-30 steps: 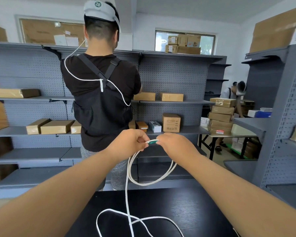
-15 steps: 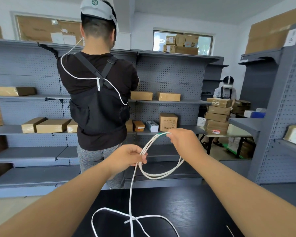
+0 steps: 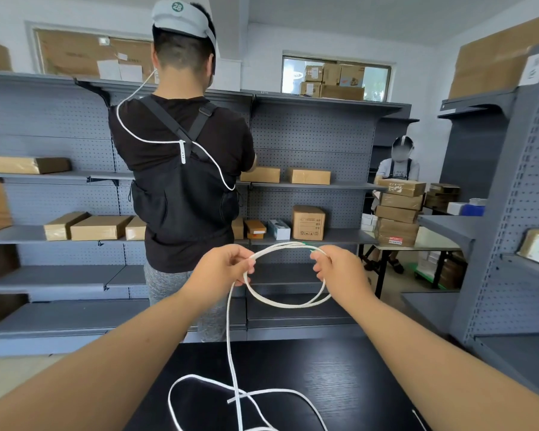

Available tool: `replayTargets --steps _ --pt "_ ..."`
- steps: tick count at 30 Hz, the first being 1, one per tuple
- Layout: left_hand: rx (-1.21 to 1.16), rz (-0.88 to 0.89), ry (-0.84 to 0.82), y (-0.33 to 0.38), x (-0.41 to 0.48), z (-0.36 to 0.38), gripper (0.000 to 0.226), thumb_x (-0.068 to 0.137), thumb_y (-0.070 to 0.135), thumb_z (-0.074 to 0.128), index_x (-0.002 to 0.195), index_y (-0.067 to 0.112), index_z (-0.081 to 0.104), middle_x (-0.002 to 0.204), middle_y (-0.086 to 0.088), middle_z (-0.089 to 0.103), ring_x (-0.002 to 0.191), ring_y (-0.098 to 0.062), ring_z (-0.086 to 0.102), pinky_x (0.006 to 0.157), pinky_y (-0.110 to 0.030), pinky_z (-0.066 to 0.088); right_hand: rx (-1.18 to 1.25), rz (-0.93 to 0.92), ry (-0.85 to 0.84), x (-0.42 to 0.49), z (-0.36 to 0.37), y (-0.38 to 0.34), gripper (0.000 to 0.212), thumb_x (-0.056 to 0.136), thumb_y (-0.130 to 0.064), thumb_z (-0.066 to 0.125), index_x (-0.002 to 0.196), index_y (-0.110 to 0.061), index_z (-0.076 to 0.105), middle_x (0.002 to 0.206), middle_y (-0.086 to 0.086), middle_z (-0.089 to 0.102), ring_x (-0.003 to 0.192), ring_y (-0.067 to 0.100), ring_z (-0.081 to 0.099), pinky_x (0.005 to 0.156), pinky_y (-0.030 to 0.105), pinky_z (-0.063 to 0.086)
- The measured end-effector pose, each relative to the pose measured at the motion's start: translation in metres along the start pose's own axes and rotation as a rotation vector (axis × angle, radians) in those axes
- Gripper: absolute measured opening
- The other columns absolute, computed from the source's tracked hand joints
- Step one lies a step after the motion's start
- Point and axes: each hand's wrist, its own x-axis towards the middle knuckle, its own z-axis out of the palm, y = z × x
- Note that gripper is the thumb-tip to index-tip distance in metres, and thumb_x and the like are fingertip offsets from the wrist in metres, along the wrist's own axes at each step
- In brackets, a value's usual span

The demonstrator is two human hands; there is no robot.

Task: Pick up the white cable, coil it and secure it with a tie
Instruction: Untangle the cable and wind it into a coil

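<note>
Cable (image 3: pixel 290 304) hangs in a double loop at frame centre, up between both hands. Left hand (image 3: pixel 221 267) pinches the loop's left side, fingers curled round the strands. Right hand (image 3: pixel 339 269) grips the right side, just beside a green mark (image 3: pixel 304 243). Slack drops from the left hand to the dark surface (image 3: pixel 339 384) at the bottom, lying in loose crossing curves.

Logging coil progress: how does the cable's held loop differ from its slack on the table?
The held loop is raised, round and multi-stranded, pinched by left hand and right hand; the slack lies on the black table as one loose, self-crossing strand. Both are one white cable.
</note>
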Motion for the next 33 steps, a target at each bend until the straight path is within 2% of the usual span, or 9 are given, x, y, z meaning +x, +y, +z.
replayTargets --steps 3,6,10,14,19,24,28,31,33 --pt "0.139 0.032 -0.002 0.007 0.004 -0.005 0.009 0.089 0.010 0.059 0.085 0.013 0.067 0.068 0.003 0.064 0.050 0.001 0.055 0.060 -0.018 0.055 0.074 0.031 -0.065 -0.001 0.005 0.004 0.022 0.095 -0.018 0.042 0.089 -0.008 0.060 0.079 0.005 0.062 0.069 0.019 0.057 0.074 0.038 0.051" --pt "0.205 0.050 -0.009 0.016 0.007 -0.010 0.012 0.089 0.011 0.059 0.081 0.015 0.066 0.067 0.002 0.063 0.043 -0.001 0.052 0.050 -0.009 0.046 0.079 0.010 -0.138 -0.003 0.008 0.005 0.014 0.097 -0.023 0.041 0.095 -0.017 0.054 0.083 -0.003 0.060 0.071 0.014 0.059 0.076 0.038 0.053" --pt "0.266 0.057 -0.055 0.026 0.010 -0.014 0.015 0.090 0.013 0.059 0.077 0.016 0.065 0.066 0.001 0.062 0.044 -0.005 0.048 0.051 -0.012 0.047 -0.009 -0.079 -0.204 -0.003 0.010 0.002 0.012 0.096 -0.031 0.041 0.105 -0.025 0.047 0.090 -0.004 0.057 0.084 0.018 0.060 0.077 0.036 0.048" --pt "0.251 0.047 -0.096 0.029 0.011 -0.015 0.015 0.089 0.012 0.059 0.075 0.015 0.065 0.065 0.002 0.062 0.040 -0.003 0.048 0.050 -0.014 0.048 -0.094 -0.180 -0.166 0.000 0.010 -0.001 0.038 0.097 -0.031 0.040 0.132 -0.020 0.040 0.104 -0.004 0.054 0.096 0.014 0.051 0.082 0.028 0.039" --pt "0.264 0.049 -0.105 0.026 0.010 -0.010 0.018 0.089 0.014 0.060 0.072 0.018 0.064 0.063 0.004 0.062 0.039 0.000 0.048 0.049 -0.011 0.047 -0.318 -0.288 -0.223 0.002 0.012 -0.005 0.044 0.096 -0.033 0.042 0.138 -0.020 0.035 0.133 0.006 0.048 0.121 0.025 0.047 0.095 0.038 0.040" --pt "0.300 0.056 -0.135 0.022 0.010 -0.008 0.021 0.090 0.014 0.058 0.070 0.022 0.061 0.062 0.008 0.060 0.040 0.002 0.049 0.048 -0.008 0.044 -0.545 -0.369 -0.222 0.001 0.013 -0.007 0.023 0.099 -0.026 0.036 0.110 -0.014 0.053 0.100 0.006 0.056 0.097 0.028 0.057 0.077 0.036 0.043" --pt "0.440 0.102 -0.127 0.016 0.007 -0.006 0.015 0.092 0.020 0.055 0.078 0.022 0.060 0.068 0.009 0.061 0.053 -0.002 0.053 0.053 -0.009 0.045 -0.601 -0.388 -0.214 0.003 0.010 -0.010 0.016 0.099 -0.019 0.036 0.087 -0.018 0.046 0.083 0.003 0.046 0.085 0.027 0.056 0.069 0.034 0.040" --pt "0.435 0.106 -0.107 0.009 0.004 -0.002 0.011 0.093 0.021 0.053 0.090 0.016 0.061 0.077 0.006 0.066 0.061 -0.010 0.055 0.066 -0.025 0.052 -0.641 -0.409 -0.210 0.007 0.008 -0.013 0.013 0.095 -0.010 0.040 0.094 -0.016 0.052 0.087 0.004 0.050 0.087 0.026 0.055 0.068 0.030 0.035" --pt "0.344 0.075 -0.103 0.006 0.002 0.001 0.011 0.093 0.020 0.052 0.091 0.014 0.061 0.073 0.007 0.066 0.060 -0.008 0.053 0.062 -0.020 0.050 -0.662 -0.379 -0.228 0.008 0.007 -0.015 0.015 0.092 -0.005 0.044 0.097 -0.015 0.054 0.091 0.005 0.054 0.088 0.025 0.055 0.069 0.028 0.035"
